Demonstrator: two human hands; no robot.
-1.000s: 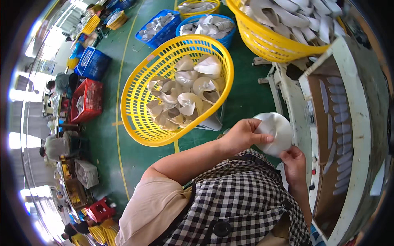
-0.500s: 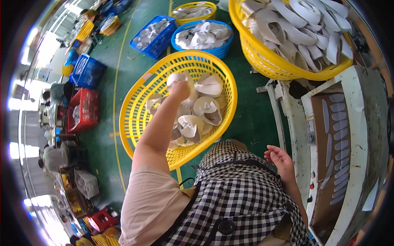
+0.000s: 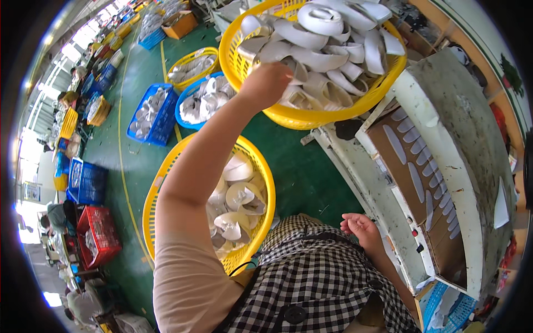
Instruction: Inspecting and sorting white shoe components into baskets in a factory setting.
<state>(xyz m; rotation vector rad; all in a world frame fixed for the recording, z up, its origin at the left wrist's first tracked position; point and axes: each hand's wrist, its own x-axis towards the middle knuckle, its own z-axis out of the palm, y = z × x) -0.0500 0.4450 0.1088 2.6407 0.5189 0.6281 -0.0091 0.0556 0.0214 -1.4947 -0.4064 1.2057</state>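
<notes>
My left hand [image 3: 266,86] is over the near left side of the upper yellow basket [image 3: 327,117], its fingers bent down and closed at the edge of a white shoe upper [image 3: 298,71]. My own hand partly hides the fingertips. White curved uppers [image 3: 322,44] fill that basket in a heap. Below my forearm stands a second yellow basket [image 3: 152,205], lower down, holding cupped white uppers [image 3: 240,197]. My right hand [image 3: 362,230] hovers at my right side, near the machine frame, with loosely bent fingers apart and nothing in them.
To my right is a worn pale machine frame [image 3: 466,139] with a brown board [image 3: 413,177] of white oval strips. A blue crate [image 3: 158,130], a round blue basket [image 3: 183,119] and a small yellow basket [image 3: 208,53] stand ahead. People sit along the left.
My left hand has left the lower yellow basket and moved up and right to the upper one. The view has turned to the right. My right hand stays at my side.
</notes>
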